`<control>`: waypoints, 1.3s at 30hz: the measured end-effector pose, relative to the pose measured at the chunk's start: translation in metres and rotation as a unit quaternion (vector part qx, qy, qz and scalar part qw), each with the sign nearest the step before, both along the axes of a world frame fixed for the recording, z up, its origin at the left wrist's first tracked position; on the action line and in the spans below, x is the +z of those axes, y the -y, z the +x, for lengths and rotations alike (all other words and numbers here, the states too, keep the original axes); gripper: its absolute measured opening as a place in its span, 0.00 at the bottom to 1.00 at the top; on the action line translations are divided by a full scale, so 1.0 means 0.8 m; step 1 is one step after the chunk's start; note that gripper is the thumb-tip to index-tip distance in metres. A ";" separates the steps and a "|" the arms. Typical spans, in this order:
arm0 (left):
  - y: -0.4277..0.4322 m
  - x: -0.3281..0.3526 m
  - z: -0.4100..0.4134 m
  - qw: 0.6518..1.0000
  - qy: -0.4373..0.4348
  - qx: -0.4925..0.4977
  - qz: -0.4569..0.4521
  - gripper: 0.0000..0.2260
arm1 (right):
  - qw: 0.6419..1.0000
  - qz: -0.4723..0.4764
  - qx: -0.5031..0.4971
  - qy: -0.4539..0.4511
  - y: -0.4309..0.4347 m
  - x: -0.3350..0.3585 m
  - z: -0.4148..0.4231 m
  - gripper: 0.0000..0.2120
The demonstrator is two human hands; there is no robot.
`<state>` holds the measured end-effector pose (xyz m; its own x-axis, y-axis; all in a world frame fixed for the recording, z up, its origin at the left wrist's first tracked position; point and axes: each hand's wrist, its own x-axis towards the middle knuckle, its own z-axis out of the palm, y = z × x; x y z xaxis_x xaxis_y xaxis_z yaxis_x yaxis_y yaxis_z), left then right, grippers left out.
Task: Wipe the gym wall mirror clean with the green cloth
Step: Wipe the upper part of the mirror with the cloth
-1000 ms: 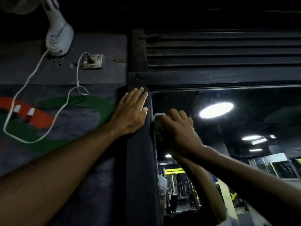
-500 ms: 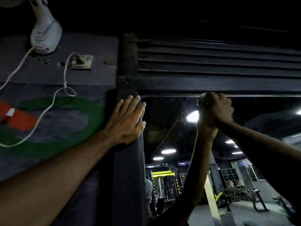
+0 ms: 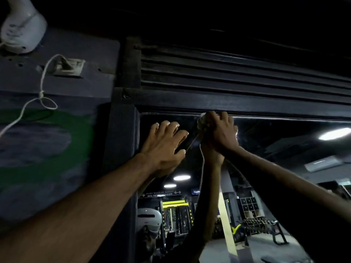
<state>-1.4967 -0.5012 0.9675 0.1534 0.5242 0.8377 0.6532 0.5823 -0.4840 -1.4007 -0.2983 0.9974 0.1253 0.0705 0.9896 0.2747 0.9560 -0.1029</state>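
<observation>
Left hand (image 3: pixel 165 147) has shifted from frame (image 3: pixel 121 139) over mirror (image 3: pixel 284 149), beside cloth (image 3: pixel 201 121)

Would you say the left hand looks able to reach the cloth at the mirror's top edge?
Probably yes: the left hand, fingers spread, sits just beside the right hand gripping the cloth against the mirror, with only bare glass between them.

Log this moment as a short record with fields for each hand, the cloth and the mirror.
left hand: fingers spread, over the upper left corner of the mirror, beside the dark frame; contact unclear
right hand: grips the cloth, held at the mirror's top edge
cloth: bunched, mostly hidden by the hand; looks pale in this light
mirror: reflects gym lights and racks
wall at left: white cord runs to a socket
</observation>
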 end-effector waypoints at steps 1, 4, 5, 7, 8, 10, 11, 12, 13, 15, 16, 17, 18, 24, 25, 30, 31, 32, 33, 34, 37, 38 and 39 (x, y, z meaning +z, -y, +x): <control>-0.001 0.001 -0.002 1.000 -0.002 -0.011 0.006 0.28 | 0.999 -0.028 0.014 -0.021 0.008 0.004 -0.009 0.22; 0.000 0.001 -0.010 1.000 -0.011 -0.011 0.005 0.28 | 0.999 0.030 0.028 -0.029 0.021 -0.030 -0.032 0.24; 0.002 0.002 -0.012 1.000 -0.013 -0.002 -0.001 0.28 | 0.997 0.079 0.024 0.002 0.015 -0.043 -0.029 0.24; 0.006 0.008 -0.014 1.000 -0.014 0.009 -0.009 0.29 | 0.990 0.133 -0.014 0.046 -0.014 -0.029 -0.008 0.24; 0.008 0.011 -0.013 1.000 -0.010 0.012 -0.012 0.29 | 0.994 0.103 -0.032 0.036 -0.027 -0.009 0.000 0.23; 0.012 0.012 -0.012 1.000 0.005 0.015 -0.009 0.30 | 0.999 -0.026 -0.016 -0.014 -0.037 0.024 0.005 0.22; 0.017 0.011 -0.011 1.000 0.009 0.023 -0.009 0.30 | 0.996 -0.072 0.005 -0.043 -0.028 0.024 -0.002 0.21; 0.023 0.009 -0.012 0.999 0.014 0.031 -0.010 0.30 | 0.995 -0.074 0.016 -0.063 -0.013 0.014 -0.013 0.20; 0.031 0.004 -0.013 0.999 0.020 0.040 -0.015 0.31 | 0.996 -0.054 0.027 -0.065 0.005 -0.008 -0.022 0.20; 0.051 -0.005 -0.018 0.998 0.016 0.057 -0.018 0.31 | 0.997 0.031 0.073 -0.023 0.028 -0.065 -0.028 0.20; 0.061 -0.010 -0.021 0.997 0.007 0.069 -0.016 0.31 | 0.993 0.078 0.089 0.010 0.033 -0.096 -0.024 0.20; 0.071 -0.014 -0.023 0.996 -0.006 0.086 -0.012 0.32 | 0.988 0.119 0.094 0.042 0.033 -0.120 -0.019 0.21; 0.083 -0.021 -0.026 0.995 -0.011 0.103 -0.004 0.32 | 0.982 0.154 0.090 0.069 0.029 -0.129 -0.014 0.22; 0.130 -0.027 -0.051 0.995 0.009 0.083 0.050 0.37 | 0.995 0.051 0.087 -0.018 0.060 -0.013 -0.035 0.16; 0.134 -0.025 -0.055 0.995 0.019 0.075 0.065 0.37 | 0.994 0.014 0.100 -0.041 0.081 -0.009 -0.044 0.18; 0.146 -0.024 -0.062 0.992 0.034 0.093 0.073 0.39 | 0.970 0.209 0.106 0.059 0.118 -0.075 -0.070 0.19; 0.147 -0.024 -0.061 0.993 0.032 0.093 0.069 0.39 | 0.966 0.230 0.092 0.069 0.110 -0.066 -0.062 0.19; 0.149 -0.024 -0.061 0.993 0.027 0.093 0.067 0.39 | 0.970 0.222 0.078 0.064 0.106 -0.049 -0.056 0.19; 0.149 -0.024 -0.062 0.993 0.022 0.093 0.066 0.39 | 0.980 0.182 0.069 0.043 0.102 -0.029 -0.056 0.20; 0.149 -0.025 -0.062 0.993 0.020 0.093 0.066 0.39 | 0.989 0.126 0.076 0.019 0.102 -0.011 -0.057 0.21; 0.146 -0.036 -0.063 0.994 0.027 0.085 0.063 0.37 | 0.990 0.079 0.117 -0.028 0.138 -0.042 -0.077 0.24; 0.144 -0.045 -0.064 0.995 0.029 0.080 0.056 0.37 | 0.986 0.108 0.128 -0.014 0.150 -0.080 -0.088 0.24; 0.143 -0.052 -0.064 0.996 0.027 0.073 0.051 0.38 | 0.981 0.140 0.135 0.003 0.159 -0.124 -0.096 0.24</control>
<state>-1.5479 -0.6160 0.9255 0.0351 0.4491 0.8928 0.5808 0.7178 -0.3839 -1.4773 -0.4252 0.8981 0.1326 -0.1739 0.9758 0.0073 0.9846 0.1745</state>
